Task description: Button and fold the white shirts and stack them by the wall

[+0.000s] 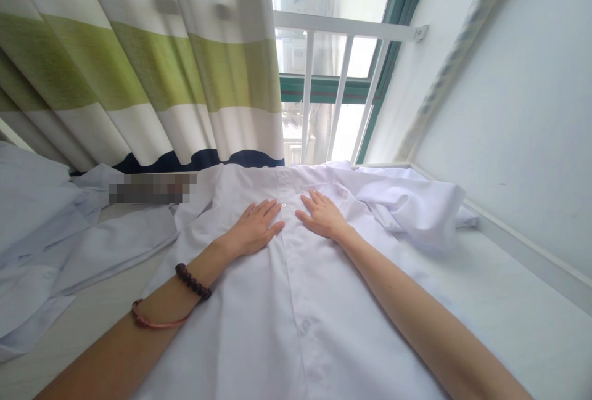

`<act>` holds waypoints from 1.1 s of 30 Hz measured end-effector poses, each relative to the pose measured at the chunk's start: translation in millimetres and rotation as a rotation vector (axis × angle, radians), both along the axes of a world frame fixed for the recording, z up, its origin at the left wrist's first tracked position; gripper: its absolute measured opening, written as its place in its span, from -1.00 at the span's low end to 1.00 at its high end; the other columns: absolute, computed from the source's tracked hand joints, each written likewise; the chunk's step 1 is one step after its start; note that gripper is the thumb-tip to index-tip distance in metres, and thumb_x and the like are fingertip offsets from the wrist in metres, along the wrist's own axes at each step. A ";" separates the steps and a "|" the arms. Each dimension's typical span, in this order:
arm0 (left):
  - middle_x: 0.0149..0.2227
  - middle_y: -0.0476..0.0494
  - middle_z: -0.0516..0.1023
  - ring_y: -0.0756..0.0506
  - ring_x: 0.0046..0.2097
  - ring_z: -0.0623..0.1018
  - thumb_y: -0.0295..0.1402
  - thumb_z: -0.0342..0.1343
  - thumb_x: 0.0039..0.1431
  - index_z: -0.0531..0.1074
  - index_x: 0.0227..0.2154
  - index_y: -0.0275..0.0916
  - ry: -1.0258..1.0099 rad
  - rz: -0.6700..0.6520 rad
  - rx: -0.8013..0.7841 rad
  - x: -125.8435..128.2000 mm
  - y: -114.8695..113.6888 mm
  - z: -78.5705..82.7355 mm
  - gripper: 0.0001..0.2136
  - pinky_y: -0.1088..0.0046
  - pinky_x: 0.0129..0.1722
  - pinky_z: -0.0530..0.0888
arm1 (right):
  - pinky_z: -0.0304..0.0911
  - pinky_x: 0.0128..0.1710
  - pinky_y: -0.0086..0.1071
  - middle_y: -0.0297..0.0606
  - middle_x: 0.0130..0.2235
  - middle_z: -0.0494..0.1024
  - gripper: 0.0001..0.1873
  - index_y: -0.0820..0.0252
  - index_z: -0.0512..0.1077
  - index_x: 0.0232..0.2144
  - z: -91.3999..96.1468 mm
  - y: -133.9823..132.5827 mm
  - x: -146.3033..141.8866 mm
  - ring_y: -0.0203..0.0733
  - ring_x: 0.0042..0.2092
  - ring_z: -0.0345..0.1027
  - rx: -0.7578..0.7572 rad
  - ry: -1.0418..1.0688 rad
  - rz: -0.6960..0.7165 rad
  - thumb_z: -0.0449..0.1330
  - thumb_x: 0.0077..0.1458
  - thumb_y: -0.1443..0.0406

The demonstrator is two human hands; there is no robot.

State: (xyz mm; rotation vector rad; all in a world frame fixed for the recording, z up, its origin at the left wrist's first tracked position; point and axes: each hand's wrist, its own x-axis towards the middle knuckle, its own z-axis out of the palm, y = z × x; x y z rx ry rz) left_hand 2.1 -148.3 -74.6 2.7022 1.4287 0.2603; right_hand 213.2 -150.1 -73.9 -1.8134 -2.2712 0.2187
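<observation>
A white buttoned coat (259, 326) lies spread out in front of me, its button front running down the middle. My left hand (254, 227) rests flat on the chest, just left of the button line, fingers stretched out. On the other side of that line, my right hand (321, 212) also presses flat with fingers apart. One small button (283, 205) shows between the two hands. The right sleeve (411, 203) is bunched and wrinkled at the side. A beaded bracelet (193, 281) and a thin reddish band (160, 325) circle my left wrist and forearm.
More white garments (37, 227) lie loosely piled at the left. The pale surface (499, 289) under the coat meets a white wall (522, 110) at the right. A striped curtain (152, 67) hangs behind, beside a window with white railings (340, 92). A small patch near the curtain is blurred out.
</observation>
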 end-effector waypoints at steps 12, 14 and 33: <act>0.33 -0.11 0.04 -0.21 0.34 0.03 -0.09 -0.30 0.34 0.15 0.25 -0.02 0.040 -0.037 0.009 -2.2 -0.2 2.3 -0.52 0.05 0.27 -0.01 | 0.02 0.22 -0.20 -0.10 0.25 0.22 -0.41 0.21 0.30 0.14 118.6 -20.2 120.2 0.02 0.26 0.06 0.063 0.120 -0.405 0.08 0.13 0.05; 0.33 -0.11 0.04 -0.21 0.33 0.04 -0.09 -0.31 0.34 0.15 0.25 -0.03 0.048 -0.034 0.011 -1.8 -1.2 3.2 -0.52 0.05 0.27 -0.01 | 0.08 0.19 -0.12 -0.06 0.27 0.16 -0.35 0.21 0.21 0.19 121.3 -26.7 150.6 0.09 0.25 0.08 0.071 0.135 -0.621 0.14 0.07 0.12; 0.16 -0.24 0.32 -0.25 0.19 0.26 -0.18 -0.11 0.27 0.44 0.02 -0.16 -0.121 -0.128 0.227 -2.2 0.0 3.9 -0.62 0.10 0.20 0.18 | 0.39 -0.20 -0.21 -0.12 -0.08 0.51 -0.55 0.15 0.44 -0.02 142.9 -51.3 86.3 -0.09 -0.16 0.43 0.226 0.588 -0.104 0.23 0.00 0.20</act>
